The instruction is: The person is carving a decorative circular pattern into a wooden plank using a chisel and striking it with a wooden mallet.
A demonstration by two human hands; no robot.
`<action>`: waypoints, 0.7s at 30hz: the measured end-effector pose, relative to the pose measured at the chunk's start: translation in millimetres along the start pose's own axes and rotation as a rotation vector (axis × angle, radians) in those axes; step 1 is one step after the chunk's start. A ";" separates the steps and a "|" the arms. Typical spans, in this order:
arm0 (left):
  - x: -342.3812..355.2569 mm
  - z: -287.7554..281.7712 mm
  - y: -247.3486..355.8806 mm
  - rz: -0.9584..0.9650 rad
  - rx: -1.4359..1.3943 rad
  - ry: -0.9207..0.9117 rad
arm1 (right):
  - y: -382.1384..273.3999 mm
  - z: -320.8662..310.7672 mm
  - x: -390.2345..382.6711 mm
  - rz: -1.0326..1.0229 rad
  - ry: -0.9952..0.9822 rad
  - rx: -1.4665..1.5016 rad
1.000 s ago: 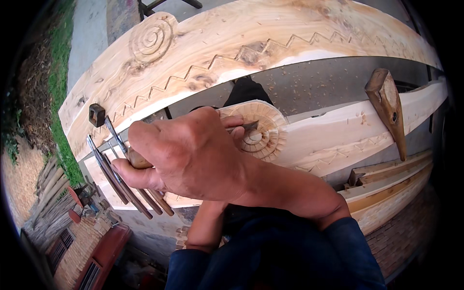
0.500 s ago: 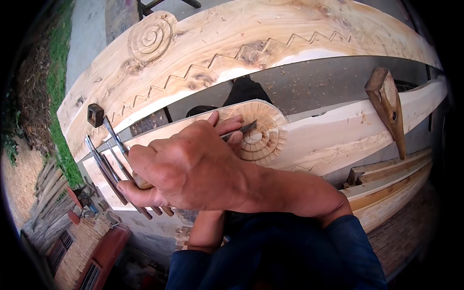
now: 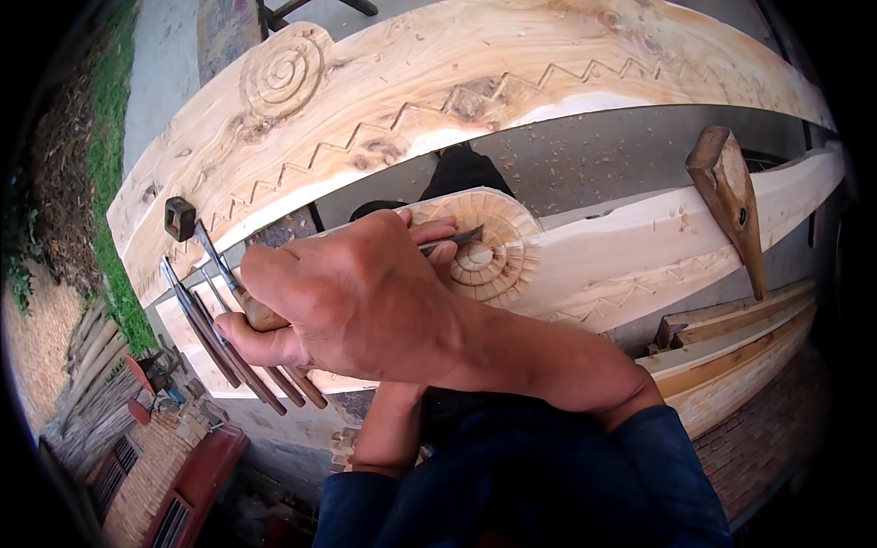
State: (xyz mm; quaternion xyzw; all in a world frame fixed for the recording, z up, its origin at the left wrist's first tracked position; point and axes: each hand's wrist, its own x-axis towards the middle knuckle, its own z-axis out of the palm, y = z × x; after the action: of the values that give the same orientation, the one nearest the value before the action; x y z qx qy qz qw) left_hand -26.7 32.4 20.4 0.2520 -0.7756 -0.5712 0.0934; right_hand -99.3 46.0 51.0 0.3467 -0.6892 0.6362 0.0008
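A chisel (image 3: 464,237) points its steel blade up and to the right, with its tip on a round carved rosette (image 3: 513,262) in the near pale board (image 3: 621,237). My right hand (image 3: 343,297) crosses over from the right in a closed grip; it hides the chisel's handle. Under it, the fingers of my left hand (image 3: 433,230) are closed around the blade, and the rest of that hand is covered. Beside my right thumb a wooden tool handle (image 3: 260,315) partly shows. Several chisels with wooden handles (image 3: 260,388) lie next to it on the board.
A wooden mallet (image 3: 726,196) rests on the board's right part. Beyond lies a long curved board (image 3: 384,82) with a spiral and zigzag grooves. A black square metal piece (image 3: 180,218) sits at its left end. More timber (image 3: 740,356) is at the lower right.
My right hand has shifted slightly up and left, its thumb rising most. The chisel's tip has slid a little to the left. The boards and mallet look the same.
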 end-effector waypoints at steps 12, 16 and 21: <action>-2.4 5.1 4.2 -0.072 -0.134 -0.064 | 5.2 -5.6 11.2 0.108 0.111 -0.018; -4.7 11.2 1.3 -0.046 -0.235 -0.044 | 1.6 -12.9 10.4 0.091 0.060 -0.003; -29.2 -0.6 14.8 0.063 0.020 -0.021 | -44.0 -50.0 -14.8 -0.056 -0.024 0.137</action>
State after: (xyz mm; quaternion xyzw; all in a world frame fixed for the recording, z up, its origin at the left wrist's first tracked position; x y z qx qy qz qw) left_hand -5.6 49.7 38.6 0.2225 -0.7897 -0.5627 0.1006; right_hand -89.0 99.1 92.5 0.3726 -0.6342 0.6773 -0.0134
